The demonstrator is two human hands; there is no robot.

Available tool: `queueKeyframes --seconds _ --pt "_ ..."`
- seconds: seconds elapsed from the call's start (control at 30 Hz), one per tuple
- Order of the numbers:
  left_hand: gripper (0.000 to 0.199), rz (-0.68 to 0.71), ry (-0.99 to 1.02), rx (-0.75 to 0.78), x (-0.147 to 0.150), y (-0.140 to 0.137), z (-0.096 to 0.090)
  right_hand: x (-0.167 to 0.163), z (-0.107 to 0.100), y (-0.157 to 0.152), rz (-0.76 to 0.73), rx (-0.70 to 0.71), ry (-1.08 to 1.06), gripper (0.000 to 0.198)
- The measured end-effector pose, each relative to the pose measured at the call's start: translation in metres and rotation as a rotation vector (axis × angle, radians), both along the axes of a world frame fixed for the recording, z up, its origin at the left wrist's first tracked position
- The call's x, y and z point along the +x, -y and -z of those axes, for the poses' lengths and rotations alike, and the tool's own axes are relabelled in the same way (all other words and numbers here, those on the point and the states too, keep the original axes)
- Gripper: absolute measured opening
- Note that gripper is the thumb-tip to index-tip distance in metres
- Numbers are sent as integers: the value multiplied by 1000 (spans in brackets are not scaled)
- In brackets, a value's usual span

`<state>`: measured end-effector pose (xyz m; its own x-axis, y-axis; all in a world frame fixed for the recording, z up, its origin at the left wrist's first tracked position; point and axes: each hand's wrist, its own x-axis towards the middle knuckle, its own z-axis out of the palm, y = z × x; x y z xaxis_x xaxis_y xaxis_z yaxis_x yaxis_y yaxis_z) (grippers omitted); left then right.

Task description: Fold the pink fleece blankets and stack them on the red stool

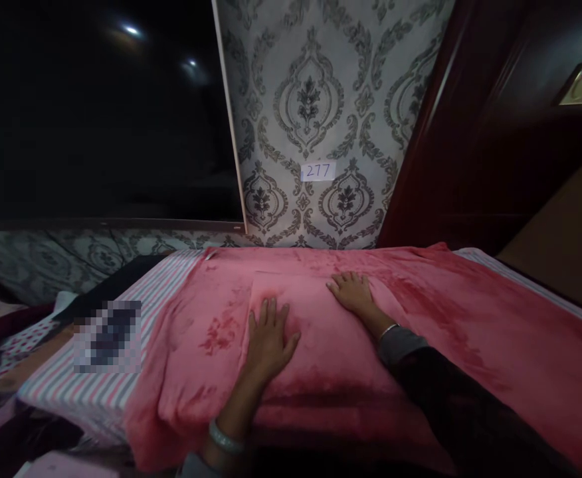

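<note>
Blanket (495, 325), pink and plush, spreads around the left hand (268, 345) and right hand (353, 293), perhaps as padding. Striped cloth (156, 295) shows under it, left of the left hand, probably as base layer. A puffy plush piece (315, 342), cushion or folded bundle, I cannot tell, lies beneath both hands. The left rests wide along its left side, the right flat near its far edge, seemingly to steady it; neither grips anything.

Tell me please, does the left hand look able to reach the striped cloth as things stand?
Probably yes: the left hand rests flat and seems free, and only the pink blanket lies between it and the striped cloth.
</note>
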<state>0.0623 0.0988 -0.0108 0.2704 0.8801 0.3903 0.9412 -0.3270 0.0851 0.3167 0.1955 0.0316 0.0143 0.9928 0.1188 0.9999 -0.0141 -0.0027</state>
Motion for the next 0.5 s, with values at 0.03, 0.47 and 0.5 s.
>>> queueKeyframes --seconds 0.03,0.47,0.5 --pt "63 -3 19 18 0 0 1 -7 -3 0 10 -10 -10 52" --pt "74 -122 84 -44 4 6 -2 -122 3 -10 -775 -146 -114 54" --pt "72 -122 79 -56 4 6 -1 -122 4 -17 -750 -159 -118 55"
